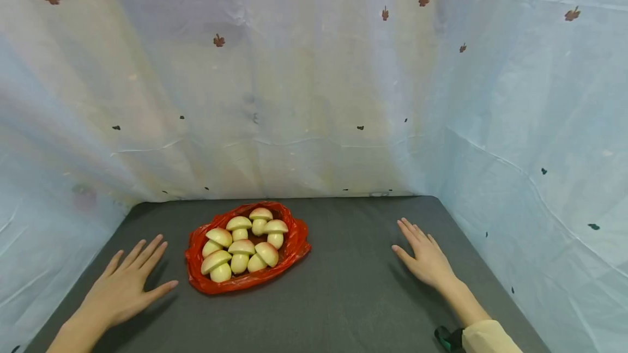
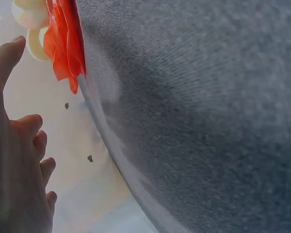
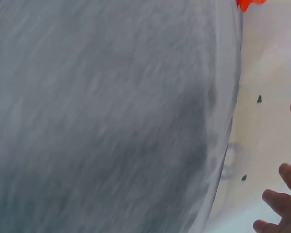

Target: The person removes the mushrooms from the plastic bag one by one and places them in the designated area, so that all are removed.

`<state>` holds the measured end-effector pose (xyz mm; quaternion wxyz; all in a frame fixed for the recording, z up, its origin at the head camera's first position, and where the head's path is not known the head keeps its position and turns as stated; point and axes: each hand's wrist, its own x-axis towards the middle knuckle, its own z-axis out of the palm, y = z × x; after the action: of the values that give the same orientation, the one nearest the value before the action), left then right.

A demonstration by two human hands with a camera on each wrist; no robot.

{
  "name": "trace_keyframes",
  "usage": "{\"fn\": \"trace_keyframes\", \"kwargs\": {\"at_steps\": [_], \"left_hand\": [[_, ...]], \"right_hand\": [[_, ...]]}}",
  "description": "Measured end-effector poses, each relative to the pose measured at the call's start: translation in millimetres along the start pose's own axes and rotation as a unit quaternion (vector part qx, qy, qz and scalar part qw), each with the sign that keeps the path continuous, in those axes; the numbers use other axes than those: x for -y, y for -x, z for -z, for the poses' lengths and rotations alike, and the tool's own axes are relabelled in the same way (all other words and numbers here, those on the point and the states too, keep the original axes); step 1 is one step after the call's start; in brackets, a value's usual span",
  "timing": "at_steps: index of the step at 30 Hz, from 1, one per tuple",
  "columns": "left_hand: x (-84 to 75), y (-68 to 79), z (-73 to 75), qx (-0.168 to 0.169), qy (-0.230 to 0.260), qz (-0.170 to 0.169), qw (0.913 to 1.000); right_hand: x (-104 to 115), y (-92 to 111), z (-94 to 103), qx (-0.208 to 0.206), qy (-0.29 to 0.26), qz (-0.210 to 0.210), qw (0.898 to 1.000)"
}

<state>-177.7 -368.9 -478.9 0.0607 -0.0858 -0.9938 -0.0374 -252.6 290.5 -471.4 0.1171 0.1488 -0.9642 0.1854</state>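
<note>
A red plastic bag (image 1: 294,249) with its rim rolled down sits left of centre on the dark grey table. Inside lie several toy mushrooms (image 1: 240,255) with pale yellow stems and pinkish caps. My left hand (image 1: 122,287) is spread flat, palm down, just left of the bag, its thumb pointing at the bag's near edge. In the left wrist view the red bag (image 2: 65,43) and a mushroom show beyond the thumb. Over the right side of the table my right hand (image 1: 426,257) is held with straight fingers, well apart from the bag. Neither hand holds anything.
The dark grey tabletop (image 1: 343,298) spans the space between the hands. Pale curtains (image 1: 314,91) with small brown and green leaf prints enclose the back and both sides. A dark band (image 1: 448,338) is at the right wrist beside a cream sleeve (image 1: 490,338).
</note>
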Motion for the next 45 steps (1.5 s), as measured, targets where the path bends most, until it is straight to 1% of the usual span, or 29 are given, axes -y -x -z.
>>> {"fn": "trace_keyframes", "kwargs": {"at_steps": [5,9,12,17,25,33,38,45], "left_hand": [[-5.1,-5.1,1.6,-0.008,-0.004,-0.013,0.9999],[-8.0,-10.3,2.0,-0.007,-0.006,-0.019,0.9998],[-10.2,-14.2,2.6,-0.003,0.000,-0.024,0.9997],[-13.6,-20.1,3.0,-0.001,0.003,-0.032,0.9995],[-18.1,-28.4,1.6,0.004,0.005,-0.047,0.9989],[-21.9,-37.0,-0.4,0.019,0.005,-0.048,0.9987],[-23.6,-38.3,-2.8,0.019,0.013,-0.058,0.9981],[-25.6,-38.6,-4.3,0.025,0.024,-0.059,0.9977]], "right_hand": [[16,-7,-4.1,-0.028,-0.030,0.021,0.999],[31,-12,-8.5,-0.046,-0.059,0.034,0.997],[43,-15,-13.7,-0.057,-0.080,0.044,0.994],[61,-22,-25.6,-0.064,-0.092,0.069,0.991],[92,-36,-41.0,-0.029,-0.107,0.103,0.988],[116,-53,-54.5,0.011,-0.124,0.123,0.985],[131,-62,-61.6,0.021,-0.143,0.135,0.980],[150,-77,-75.2,0.042,-0.160,0.158,0.973]]}}
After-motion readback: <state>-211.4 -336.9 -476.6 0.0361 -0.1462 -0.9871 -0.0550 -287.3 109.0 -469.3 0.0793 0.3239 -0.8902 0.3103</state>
